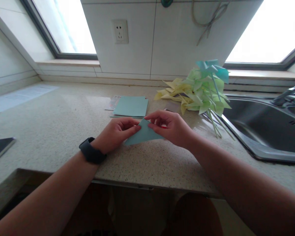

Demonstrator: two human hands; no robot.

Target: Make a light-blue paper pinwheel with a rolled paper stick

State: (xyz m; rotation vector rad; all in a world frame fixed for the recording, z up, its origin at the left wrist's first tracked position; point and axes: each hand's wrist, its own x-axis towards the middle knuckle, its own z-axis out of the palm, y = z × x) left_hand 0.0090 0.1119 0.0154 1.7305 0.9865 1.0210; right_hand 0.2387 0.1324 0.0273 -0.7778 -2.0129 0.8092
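Folded pale green paper (pixel 143 135) near the front of the speckled surface (pixel 147 160), peak pointing away from the person. Left hand (pixel 116 132) pinches its left slope, thumb on top; right hand (pixel 173 127) pinches near the peak from the other side. Dark wristband (pixel 92 150) on left wrist.

Just beyond the hands: stack of pale green sheets (pixel 130 105), a clear packet (pixel 112 102) at its left side. Beyond the right hand, a greyish-brown piece (pixel 173 106), partly hidden. Small red spot (pixel 164 126) by the right fingers, perhaps an object behind them; too small to tell.

Right, beyond the forearm: bunch of paper pinwheels (pixel 208 88), yellow, green and blue, sticks angled toward the sink (pixel 251 150). These crowd the right hand's far side; sink rim bounds the surface there.

Front edge (pixel 127 185) runs close below the paper; wall (pixel 137 62) closes the back. Widest stretch of surface lies left, out to a printed sheet (pixel 22 95) and a dark flat object (pixel 0 147).
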